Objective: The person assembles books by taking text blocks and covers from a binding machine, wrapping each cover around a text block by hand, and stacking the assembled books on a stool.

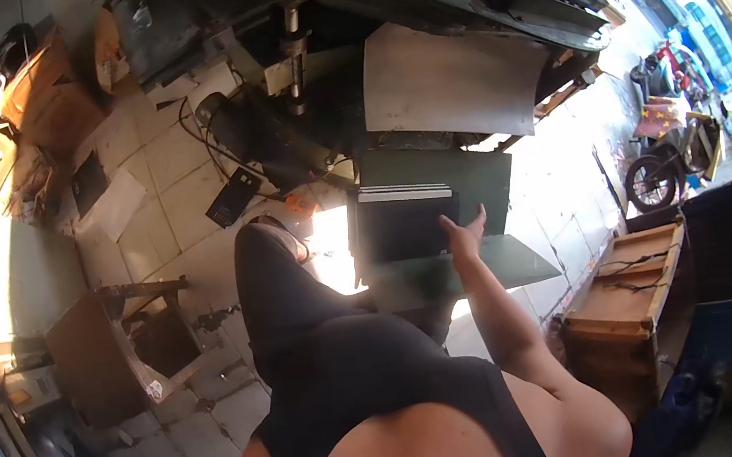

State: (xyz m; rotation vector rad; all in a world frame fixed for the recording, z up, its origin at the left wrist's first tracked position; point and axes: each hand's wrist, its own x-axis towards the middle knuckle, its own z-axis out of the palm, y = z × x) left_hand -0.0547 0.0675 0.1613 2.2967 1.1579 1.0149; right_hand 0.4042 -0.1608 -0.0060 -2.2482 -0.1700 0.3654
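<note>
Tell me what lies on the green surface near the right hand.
A dark stack with pale layered edges lies on the green surface, the right hand at its right side. Whatever is under the stack is covered and cannot be seen.

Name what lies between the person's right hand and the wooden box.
In the head view, part of the green surface and then pale tiled floor lie between the right hand and the wooden box.
</note>
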